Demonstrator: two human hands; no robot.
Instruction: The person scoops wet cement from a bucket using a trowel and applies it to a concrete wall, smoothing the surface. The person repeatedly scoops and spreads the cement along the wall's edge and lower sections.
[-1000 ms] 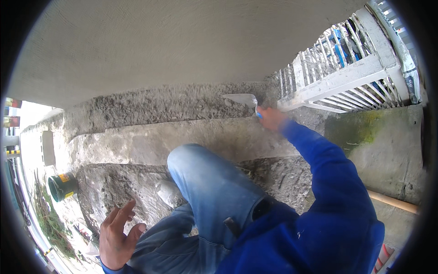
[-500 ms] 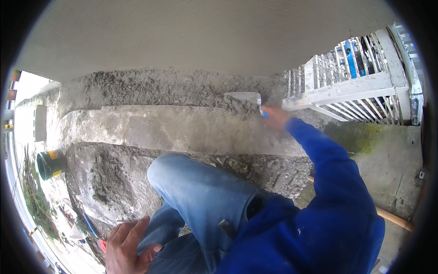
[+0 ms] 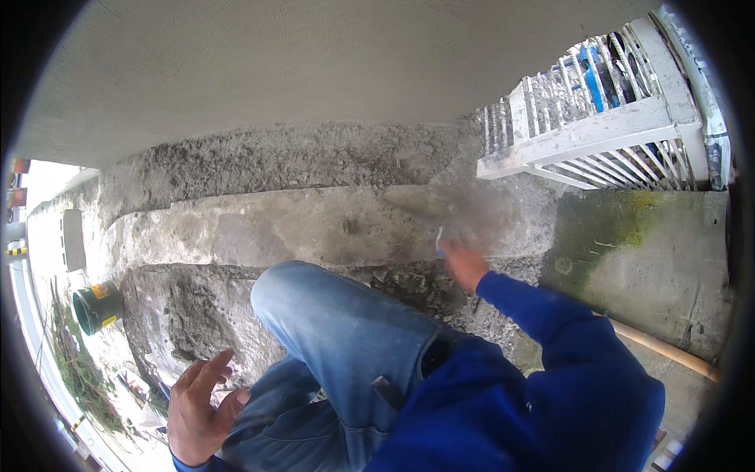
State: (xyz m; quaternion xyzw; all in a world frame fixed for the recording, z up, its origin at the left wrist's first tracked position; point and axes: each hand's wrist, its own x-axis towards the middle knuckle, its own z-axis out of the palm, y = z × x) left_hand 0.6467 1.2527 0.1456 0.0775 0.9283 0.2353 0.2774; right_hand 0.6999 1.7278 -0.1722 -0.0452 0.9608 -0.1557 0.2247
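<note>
My right hand (image 3: pixel 465 266) is wrapped round the blue handle of a trowel (image 3: pixel 440 242). Its blade, smeared by motion, is over the pale concrete ledge (image 3: pixel 307 224) in front of my knee. Behind the ledge runs a strip of rough, crumbly grey mortar (image 3: pixel 275 161), along the foot of a smooth grey wall (image 3: pixel 275 63). At the lower left my left hand (image 3: pixel 200 405) is raised beside my leg, fingers apart and holding nothing.
A white barred metal gate (image 3: pixel 582 138) stands at the far right, by mossy concrete (image 3: pixel 621 236). Near my right arm lies a long wooden pole (image 3: pixel 664 348). To the left are a dark green bucket (image 3: pixel 97 307), a grey block (image 3: pixel 73 240) and green plants (image 3: pixel 71 362).
My right hand has brought the trowel down and nearer, from the rough mortar strip to over the ledge. The left hand has shifted slightly left and up. The view has also tilted a little.
</note>
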